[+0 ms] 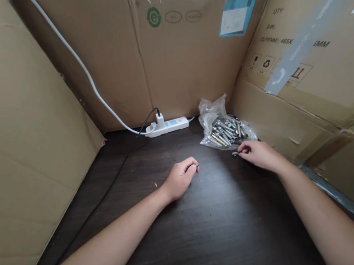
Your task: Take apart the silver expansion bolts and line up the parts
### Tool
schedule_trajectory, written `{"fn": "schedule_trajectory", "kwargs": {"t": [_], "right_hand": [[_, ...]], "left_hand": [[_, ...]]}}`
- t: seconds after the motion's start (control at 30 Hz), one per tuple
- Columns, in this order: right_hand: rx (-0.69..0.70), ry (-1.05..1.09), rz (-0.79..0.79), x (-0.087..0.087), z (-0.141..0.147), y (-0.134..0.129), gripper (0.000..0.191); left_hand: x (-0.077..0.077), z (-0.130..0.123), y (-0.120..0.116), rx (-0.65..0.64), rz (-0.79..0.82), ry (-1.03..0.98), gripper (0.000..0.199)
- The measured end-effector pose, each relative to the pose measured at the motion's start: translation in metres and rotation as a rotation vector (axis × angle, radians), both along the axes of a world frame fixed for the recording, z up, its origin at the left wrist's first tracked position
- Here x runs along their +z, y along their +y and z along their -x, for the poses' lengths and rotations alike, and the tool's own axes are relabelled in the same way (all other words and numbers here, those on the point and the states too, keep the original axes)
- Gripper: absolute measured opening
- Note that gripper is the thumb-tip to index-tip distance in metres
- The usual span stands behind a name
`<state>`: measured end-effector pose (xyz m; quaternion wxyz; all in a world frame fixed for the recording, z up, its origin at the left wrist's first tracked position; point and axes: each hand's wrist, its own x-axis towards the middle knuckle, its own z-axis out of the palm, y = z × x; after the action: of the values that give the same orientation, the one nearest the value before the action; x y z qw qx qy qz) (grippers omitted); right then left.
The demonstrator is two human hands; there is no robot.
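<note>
l hand (pixel 181 178) closed, thumb + index pinching a small metal bit (pixel 197 165), mostly hidden, can't tell what. r hand (pixel 256 154) just in front of the bag (pixel 211 119), fingertips nearly together at a small washer (pixel 235 153) on the dark table (pixel 182 241); can't tell if gripped. bolts (pixel 226 131) piled in the open clear bag, near r cardboard wall (pixel 308 82). white power strip (pixel 172 126) w/ plugs sits l of bag, by back cardboard wall (pixel 179 68).

Dark tabletop (pixel 196 239), power strip (pixel 178 124), bagged bolts (pixel 226 132)
</note>
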<state>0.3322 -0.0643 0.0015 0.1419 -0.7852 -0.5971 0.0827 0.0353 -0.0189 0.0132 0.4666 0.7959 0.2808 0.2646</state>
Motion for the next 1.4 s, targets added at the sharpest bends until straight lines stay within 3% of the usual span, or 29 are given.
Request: {"fn": "schedule_trajectory", "kwargs": {"t": [0.17,0.3,0.43,0.53,0.67,0.87,1.0,1.07,1.23,1.4], "right_hand": [[-0.009,0.01,-0.031,0.001,0.001,-0.001,0.008],[-0.024,0.057,-0.23,0.015,0.022,-0.004,0.012],[0.276,0.196,-0.441,0.03,0.073,-0.013,0.016],[0.499,0.242,-0.406,0.032,0.11,-0.021,0.017],[0.565,0.288,-0.34,0.025,0.129,-0.024,0.023],[0.522,0.277,-0.304,0.015,0.129,-0.021,0.028],[0.509,0.257,-0.289,0.019,0.123,-0.019,0.03],[0.462,0.241,-0.294,0.023,0.108,-0.017,0.03],[0.143,0.086,-0.231,0.025,0.052,-0.007,0.023],[0.097,-0.015,-0.094,0.008,0.023,-0.002,0.017]], "left_hand": [[0.0,0.0,0.0,-0.003,-0.004,0.008,0.024],[-0.001,0.0,0.0,-0.006,-0.028,0.003,0.024],[-0.003,-0.001,0.0,-0.017,-0.074,-0.002,0.022],[-0.005,-0.001,0.001,-0.031,-0.115,-0.002,0.021],[-0.01,0.0,0.001,-0.03,-0.165,0.013,0.021],[-0.013,0.001,0.0,-0.047,-0.212,0.091,0.019],[-0.011,0.0,0.0,-0.052,-0.181,0.047,0.019],[-0.008,0.0,0.0,-0.046,-0.139,0.011,0.02],[-0.004,0.002,-0.001,-0.028,0.01,-0.025,0.026],[-0.006,0.002,-0.001,-0.044,0.07,-0.058,0.026]]}}
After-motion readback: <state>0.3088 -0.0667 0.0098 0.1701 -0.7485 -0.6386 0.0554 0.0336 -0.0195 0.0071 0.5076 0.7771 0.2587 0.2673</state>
